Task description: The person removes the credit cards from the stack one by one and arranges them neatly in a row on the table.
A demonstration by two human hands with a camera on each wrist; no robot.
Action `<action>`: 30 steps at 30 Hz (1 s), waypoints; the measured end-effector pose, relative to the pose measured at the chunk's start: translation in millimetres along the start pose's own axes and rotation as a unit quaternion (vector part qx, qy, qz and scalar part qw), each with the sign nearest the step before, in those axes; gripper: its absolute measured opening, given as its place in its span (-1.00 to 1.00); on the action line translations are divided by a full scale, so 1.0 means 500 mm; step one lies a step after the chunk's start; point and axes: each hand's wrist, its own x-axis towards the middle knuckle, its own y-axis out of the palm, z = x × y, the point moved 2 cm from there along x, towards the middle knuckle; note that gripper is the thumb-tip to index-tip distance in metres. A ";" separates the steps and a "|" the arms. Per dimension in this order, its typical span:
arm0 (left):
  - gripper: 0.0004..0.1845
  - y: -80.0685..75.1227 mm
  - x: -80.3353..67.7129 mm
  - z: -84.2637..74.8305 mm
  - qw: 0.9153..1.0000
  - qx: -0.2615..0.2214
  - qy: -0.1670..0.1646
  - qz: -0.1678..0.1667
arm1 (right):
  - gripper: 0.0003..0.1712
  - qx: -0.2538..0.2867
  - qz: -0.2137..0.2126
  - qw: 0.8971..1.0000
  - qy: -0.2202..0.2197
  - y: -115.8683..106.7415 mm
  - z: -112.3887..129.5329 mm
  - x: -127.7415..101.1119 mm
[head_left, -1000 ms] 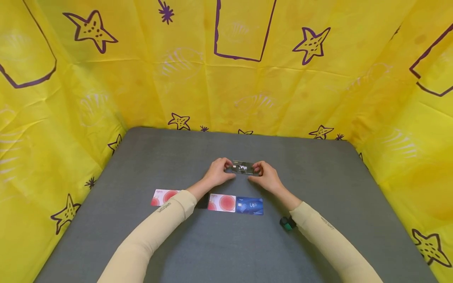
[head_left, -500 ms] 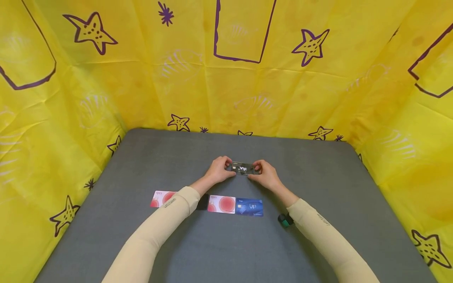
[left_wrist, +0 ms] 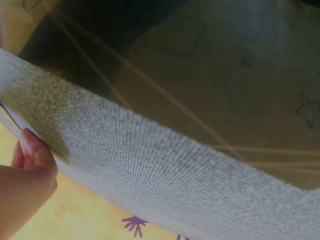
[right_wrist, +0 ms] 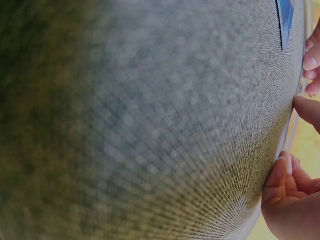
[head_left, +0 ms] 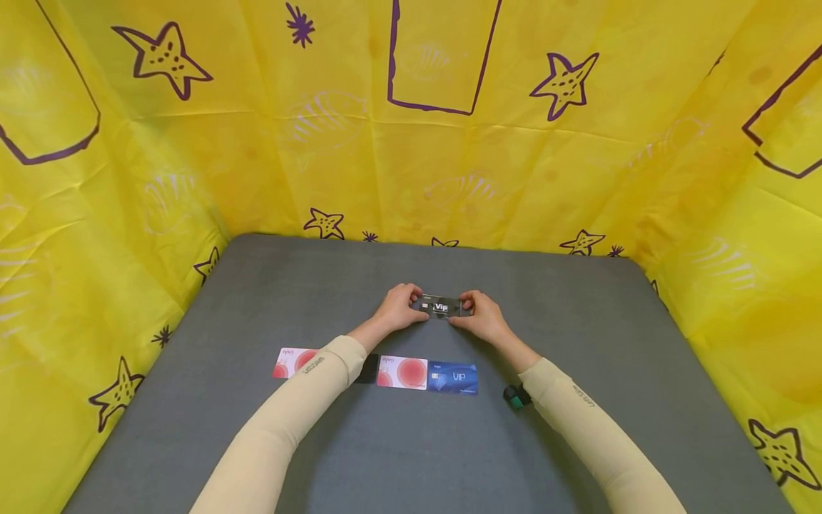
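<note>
In the head view a black card (head_left: 442, 307) with white "Vip" lettering sits low over the grey mat (head_left: 578, 328), mid-table. My left hand (head_left: 414, 308) pinches its left end. At its right end my right hand (head_left: 465, 313) pinches it too. Whether the card touches the mat is unclear. The left wrist view shows only fingertips (left_wrist: 31, 150) against the mat's edge. In the right wrist view curled fingers (right_wrist: 306, 107) appear beside the mat.
A row of cards lies nearer me: a red-and-white card (head_left: 290, 361) partly under my left sleeve, a dark card (head_left: 369, 369), another red-and-white card (head_left: 402, 372) and a blue VIP card (head_left: 453, 378). Yellow star-printed cloth (head_left: 411, 143) walls three sides.
Both hands keep their pinch on the black card in nearly the same spot. My forearms have shifted slightly inward.
</note>
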 end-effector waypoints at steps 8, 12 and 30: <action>-0.45 -0.003 0.002 0.002 1.000 -0.011 0.002 0.006 | -0.38 -0.013 0.007 1.000 -0.002 0.001 0.000 0.001; -0.45 -0.005 0.000 0.002 1.000 -0.019 0.000 0.011 | -0.38 -0.011 0.010 1.000 0.000 0.000 0.001 0.000; -0.42 -0.001 0.002 0.002 0.999 -0.041 -0.005 0.007 | -0.39 0.010 0.008 1.000 0.007 0.002 -0.001 0.001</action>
